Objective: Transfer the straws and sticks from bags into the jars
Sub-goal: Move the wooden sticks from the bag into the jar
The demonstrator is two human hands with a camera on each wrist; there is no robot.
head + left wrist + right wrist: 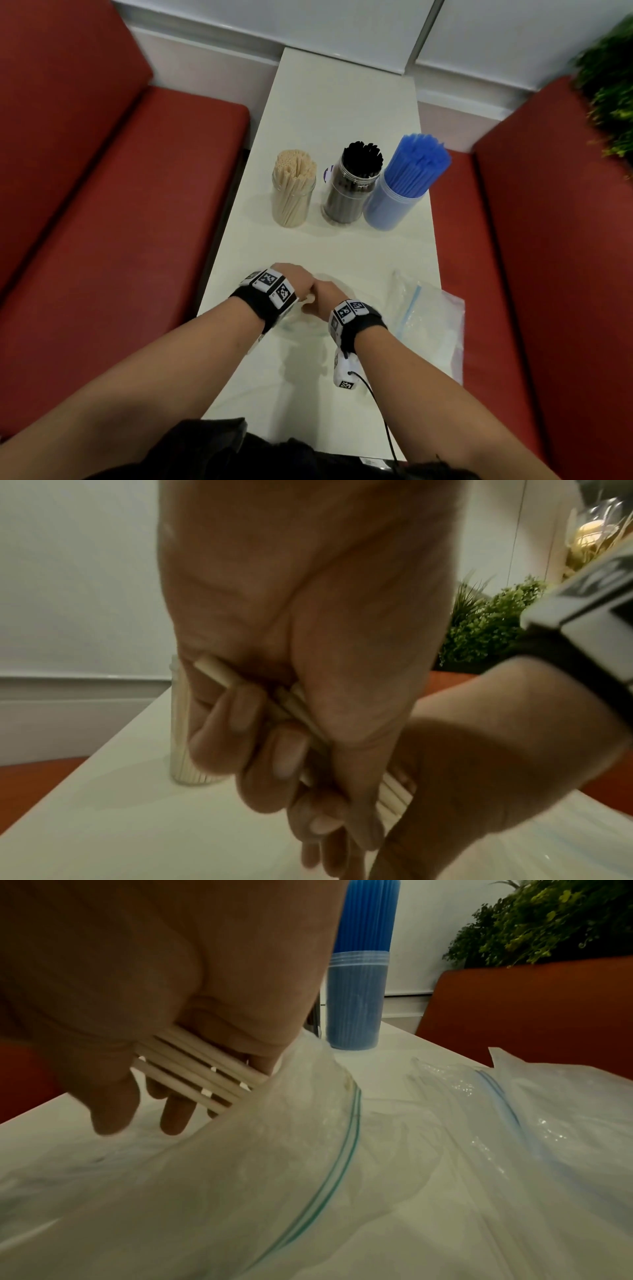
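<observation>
Three jars stand mid-table: beige sticks [294, 192], black straws [352, 186] and blue straws [402, 185]. At the table's near end my two hands meet over a clear zip bag [303, 330] [308, 1150]. My left hand [291, 278] [274, 750] curls its fingers round a small bundle of pale sticks [219, 673]. My right hand [324, 299] [137, 1096] grips the same sticks [198, 1069] just outside the bag's mouth. The head view hides the sticks almost wholly behind both hands.
Crumpled clear bags [426, 320] [548, 1110], one with a blue zip strip, lie right of my hands near the table [342, 102] edge. Red bench seats [120, 205] flank the narrow table. A green plant [613, 96] stands at the far right.
</observation>
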